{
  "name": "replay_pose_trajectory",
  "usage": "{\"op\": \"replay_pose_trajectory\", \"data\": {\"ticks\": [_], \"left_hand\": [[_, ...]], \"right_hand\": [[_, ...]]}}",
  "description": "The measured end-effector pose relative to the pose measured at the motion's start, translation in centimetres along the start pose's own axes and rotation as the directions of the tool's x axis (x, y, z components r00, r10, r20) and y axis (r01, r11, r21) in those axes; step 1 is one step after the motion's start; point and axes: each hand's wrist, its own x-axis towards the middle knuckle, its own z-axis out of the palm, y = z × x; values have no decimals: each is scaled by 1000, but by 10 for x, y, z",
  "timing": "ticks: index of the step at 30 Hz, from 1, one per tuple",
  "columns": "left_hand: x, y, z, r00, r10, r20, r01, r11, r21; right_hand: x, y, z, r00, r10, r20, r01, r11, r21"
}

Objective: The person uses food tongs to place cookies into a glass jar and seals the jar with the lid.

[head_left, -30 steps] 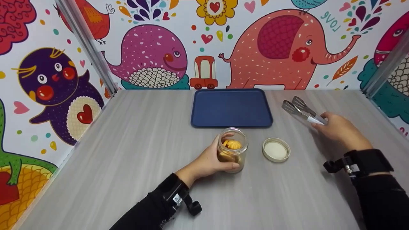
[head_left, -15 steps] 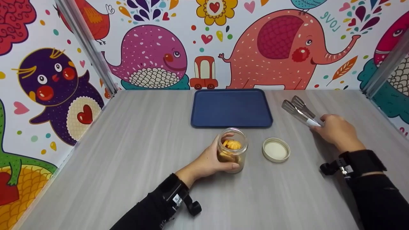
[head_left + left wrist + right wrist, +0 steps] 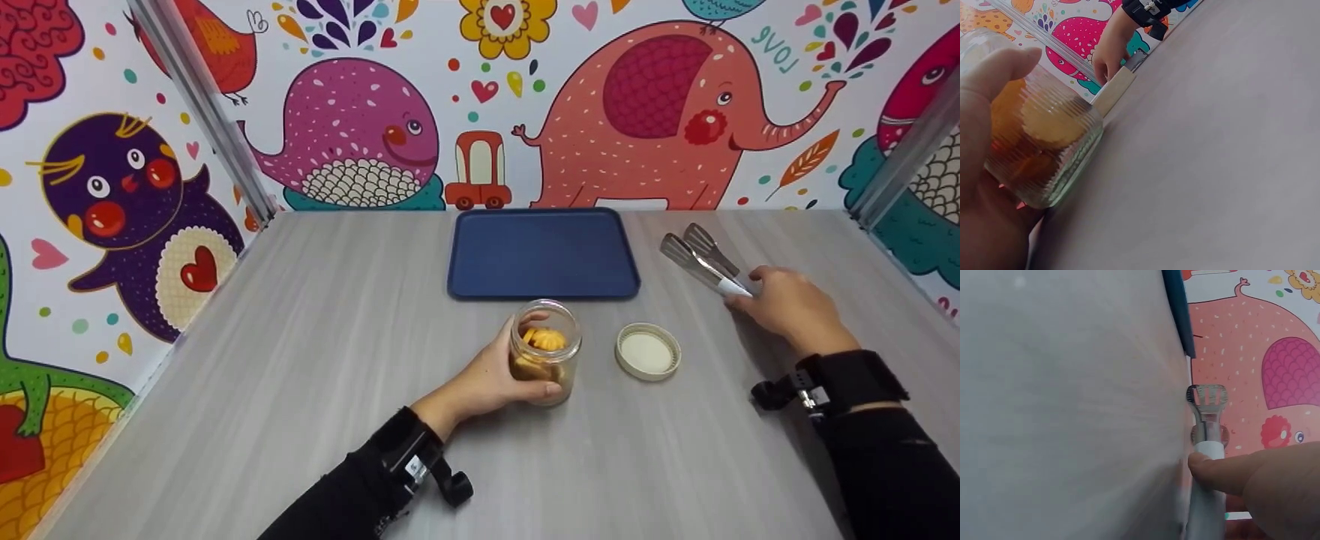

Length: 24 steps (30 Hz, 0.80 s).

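My left hand (image 3: 484,379) wraps around an open glass jar (image 3: 559,386) with yellow-orange pieces (image 3: 548,340) inside. The jar stands upright on the table; its ribbed side (image 3: 1053,129) fills part of the left wrist view. At the right, my right hand (image 3: 799,311) grips the handle end of metal tongs (image 3: 711,273) with slotted heads, which point toward the back left. In the right wrist view the thumb (image 3: 1219,472) presses on the handle, by a white band (image 3: 1209,449). The other fingers are mostly hidden. A round cream lid (image 3: 649,352) lies inside-up between the hands.
A blue rectangular tray (image 3: 544,255) lies at the table's back, behind the jar and left of the tongs. Printed cartoon walls (image 3: 360,127) with metal corner posts (image 3: 217,120) border the grey table (image 3: 322,315).
My right hand has shifted slightly left along the tongs' handle, while the slotted heads have barely moved. The left hand, jar, lid and tray have stayed in place.
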Motion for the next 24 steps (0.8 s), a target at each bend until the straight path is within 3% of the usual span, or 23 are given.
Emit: {"op": "replay_pose_trajectory", "data": {"ticks": [5, 10, 13, 16, 18, 21, 24], "left_hand": [[0, 0, 0, 1000, 7, 1, -7, 1000, -8], [1, -2, 0, 1000, 10, 3, -10, 1000, -10], [0, -2, 0, 1000, -2, 3, 2, 1000, -8], [0, -2, 0, 1000, -5, 5, 5, 1000, -10], [0, -2, 0, 1000, -7, 6, 7, 1000, -10], [0, -2, 0, 1000, -5, 5, 5, 1000, -6], [0, -1, 0, 1000, -8, 5, 8, 1000, -7]], "right_hand": [[-3, -14, -10, 998, -40, -57, 43, 998, 52], [-8, -37, -16, 968, -228, -105, 239, 966, 100], [-13, -49, -15, 914, -404, -47, 406, 903, 138], [-19, -59, -11, 829, -556, 64, 532, 819, 216], [-23, -64, -7, 777, -614, 136, 572, 780, 255], [-29, -70, -2, 721, -655, 228, 587, 751, 301], [-33, -74, 5, 699, -658, 280, 580, 751, 316]]}}
